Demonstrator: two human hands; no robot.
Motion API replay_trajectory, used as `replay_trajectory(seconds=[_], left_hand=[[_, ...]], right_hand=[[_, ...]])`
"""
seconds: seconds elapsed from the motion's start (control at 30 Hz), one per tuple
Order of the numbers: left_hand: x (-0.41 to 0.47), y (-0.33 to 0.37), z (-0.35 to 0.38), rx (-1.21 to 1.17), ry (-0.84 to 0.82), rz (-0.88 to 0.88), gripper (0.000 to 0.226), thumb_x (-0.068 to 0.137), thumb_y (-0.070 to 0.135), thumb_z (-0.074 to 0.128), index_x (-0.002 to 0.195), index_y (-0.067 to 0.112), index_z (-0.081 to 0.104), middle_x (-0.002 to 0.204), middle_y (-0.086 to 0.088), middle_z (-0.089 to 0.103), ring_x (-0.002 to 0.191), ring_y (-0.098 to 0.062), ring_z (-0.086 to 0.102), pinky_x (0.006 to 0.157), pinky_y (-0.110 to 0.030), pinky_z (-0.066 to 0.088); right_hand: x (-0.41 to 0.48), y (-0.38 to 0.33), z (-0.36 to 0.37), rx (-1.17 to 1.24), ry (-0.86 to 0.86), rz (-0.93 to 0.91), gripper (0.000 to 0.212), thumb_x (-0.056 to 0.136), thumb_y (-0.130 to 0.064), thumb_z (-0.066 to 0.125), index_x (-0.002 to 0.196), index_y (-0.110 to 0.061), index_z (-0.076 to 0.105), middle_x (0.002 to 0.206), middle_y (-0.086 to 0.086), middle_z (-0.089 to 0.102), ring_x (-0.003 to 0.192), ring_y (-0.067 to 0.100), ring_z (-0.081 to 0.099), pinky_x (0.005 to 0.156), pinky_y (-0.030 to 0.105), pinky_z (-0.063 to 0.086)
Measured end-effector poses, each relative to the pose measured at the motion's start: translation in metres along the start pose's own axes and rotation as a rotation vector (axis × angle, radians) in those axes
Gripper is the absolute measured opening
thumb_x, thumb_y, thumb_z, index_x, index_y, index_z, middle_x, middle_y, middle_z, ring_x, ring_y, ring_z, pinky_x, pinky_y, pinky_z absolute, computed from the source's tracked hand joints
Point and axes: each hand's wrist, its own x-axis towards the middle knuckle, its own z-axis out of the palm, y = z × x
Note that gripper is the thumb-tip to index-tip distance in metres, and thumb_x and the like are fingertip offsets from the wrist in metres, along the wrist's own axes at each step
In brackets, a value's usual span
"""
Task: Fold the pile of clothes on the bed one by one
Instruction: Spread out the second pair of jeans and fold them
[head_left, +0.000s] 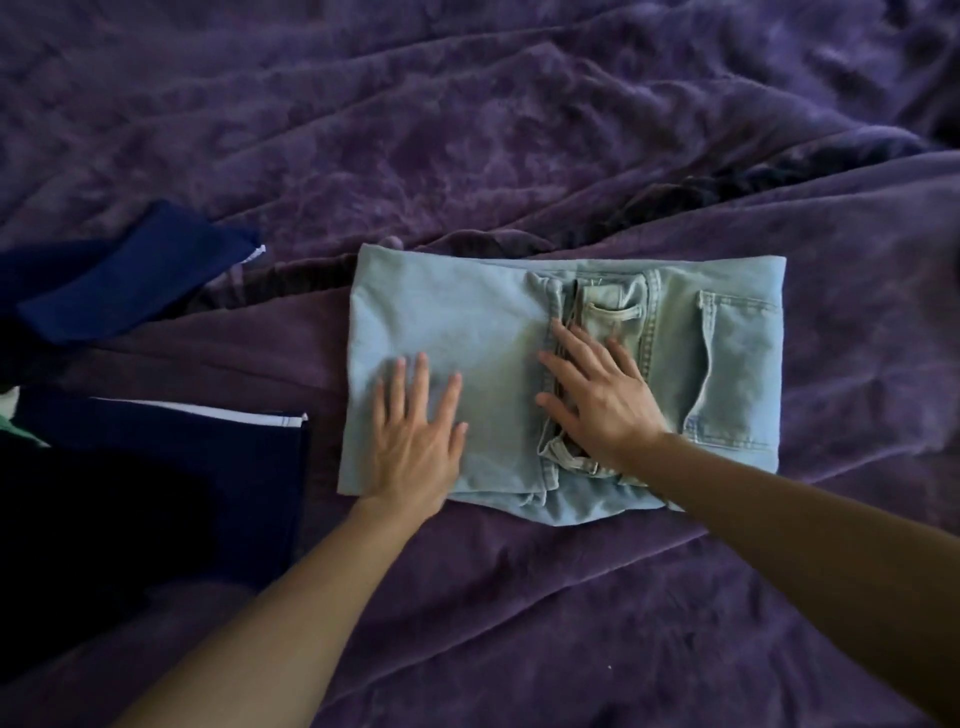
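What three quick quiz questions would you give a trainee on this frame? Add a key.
1. True or false: the left hand grips the folded jeans by an edge.
2. Where does the right hand lie? A) on the large back pocket B) on the thick seams at the middle of the jeans C) on the purple blanket
3. Fill in: the dark blue clothes lie to the person's ____ of the jeans.

Key: 1 false, it lies flat on them with straight fingers; 2 B; 3 left.
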Motion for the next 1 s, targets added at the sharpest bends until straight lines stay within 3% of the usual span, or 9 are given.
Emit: replay_trajectory(seconds=[0.13, 0.3, 0.4, 0.5, 0.63, 0.7, 0.8, 0.9, 1.0], left_hand=[[-0.019, 0.072, -0.010, -0.207, 0.166, 0.263, 0.046, 0.097, 0.030, 0.041, 0.139, 0.012, 0.047, 0.146, -0.020, 0.040, 0.136, -0.039, 0.036, 0.111, -0.048, 0.033], [-0.060, 0.150, 0.023, -0.075, -0.146, 0.206, 0.065, 0.097, 0.031, 0.043, 0.145, -0.007, 0.022, 0.154, -0.029, 0.015, 0.145, -0.040, 0.011, 0.119, -0.048, 0.012], [-0.072, 0.147, 0.026, -0.063, -0.161, 0.228, 0.068, 0.095, 0.036, 0.047, 0.144, -0.007, 0.027, 0.153, -0.026, 0.021, 0.145, -0.038, 0.015, 0.119, -0.046, 0.012], [-0.053, 0.127, 0.015, -0.459, -0.178, 0.194, 0.055, 0.098, 0.028, 0.040, 0.147, 0.004, 0.030, 0.157, -0.011, 0.023, 0.146, -0.021, 0.016, 0.118, -0.024, 0.003], [-0.022, 0.105, -0.023, -1.061, -0.319, -0.106, 0.034, 0.091, 0.005, 0.050, 0.124, 0.009, 0.058, 0.121, -0.013, 0.064, 0.112, -0.024, 0.058, 0.100, -0.029, 0.043], [-0.017, 0.085, -0.036, -1.300, -0.232, -0.261, 0.028, 0.091, -0.003, 0.049, 0.112, 0.008, 0.064, 0.102, -0.017, 0.070, 0.096, -0.029, 0.064, 0.091, -0.044, 0.051], [-0.026, 0.033, -0.048, -1.528, -0.014, -0.566, 0.027, 0.090, -0.008, 0.045, 0.108, 0.003, 0.062, 0.081, -0.009, 0.066, 0.070, -0.017, 0.063, 0.067, -0.028, 0.053], [-0.053, -0.032, -0.052, -1.531, 0.124, -0.731, 0.025, 0.086, -0.008, 0.048, 0.099, 0.004, 0.065, 0.072, -0.005, 0.067, 0.060, -0.009, 0.063, 0.054, -0.017, 0.048], [-0.076, -0.086, -0.045, -1.371, 0.137, -0.858, 0.024, 0.089, -0.003, 0.048, 0.101, 0.009, 0.065, 0.081, -0.008, 0.070, 0.072, -0.018, 0.066, 0.065, -0.029, 0.051]], right_hand=[[-0.035, 0.052, -0.032, 0.158, 0.430, 0.276, 0.052, 0.088, -0.043, 0.053, 0.135, -0.023, 0.045, 0.146, 0.008, 0.041, 0.131, 0.027, 0.036, 0.103, 0.047, 0.032], [-0.076, 0.123, -0.036, 0.769, 0.170, 0.964, 0.057, 0.074, -0.051, 0.075, 0.115, -0.015, 0.061, 0.109, 0.006, 0.067, 0.090, 0.021, 0.064, 0.072, 0.032, 0.053], [-0.082, 0.128, -0.038, 1.017, 0.136, 0.916, 0.034, 0.077, -0.033, 0.078, 0.095, -0.006, 0.070, 0.088, 0.006, 0.072, 0.068, 0.010, 0.064, 0.051, 0.019, 0.051], [-0.082, 0.115, -0.065, 1.017, 0.141, 0.828, 0.027, 0.077, -0.033, 0.077, 0.088, -0.009, 0.070, 0.085, 0.004, 0.072, 0.066, 0.011, 0.067, 0.050, 0.020, 0.051], [-0.073, 0.063, -0.122, 0.953, 0.058, 0.628, 0.021, 0.076, -0.031, 0.076, 0.083, -0.013, 0.068, 0.083, 0.007, 0.074, 0.072, 0.017, 0.071, 0.061, 0.037, 0.059], [-0.059, 0.024, -0.147, 0.880, 0.053, 0.544, 0.030, 0.068, -0.041, 0.071, 0.081, -0.014, 0.068, 0.079, 0.004, 0.073, 0.073, 0.021, 0.071, 0.065, 0.045, 0.060], [-0.021, -0.043, -0.164, 0.779, 0.043, 0.464, 0.038, 0.059, -0.050, 0.065, 0.073, -0.015, 0.064, 0.068, 0.001, 0.070, 0.065, 0.022, 0.069, 0.060, 0.045, 0.059], [0.031, -0.118, -0.144, 0.712, -0.009, 0.385, 0.031, 0.066, -0.046, 0.067, 0.063, -0.016, 0.057, 0.057, -0.001, 0.066, 0.063, 0.023, 0.067, 0.063, 0.042, 0.058], [0.077, -0.184, -0.089, 0.624, -0.205, 0.295, 0.026, 0.079, -0.042, 0.062, 0.088, -0.017, 0.063, 0.088, 0.008, 0.070, 0.086, 0.029, 0.066, 0.078, 0.037, 0.054]])
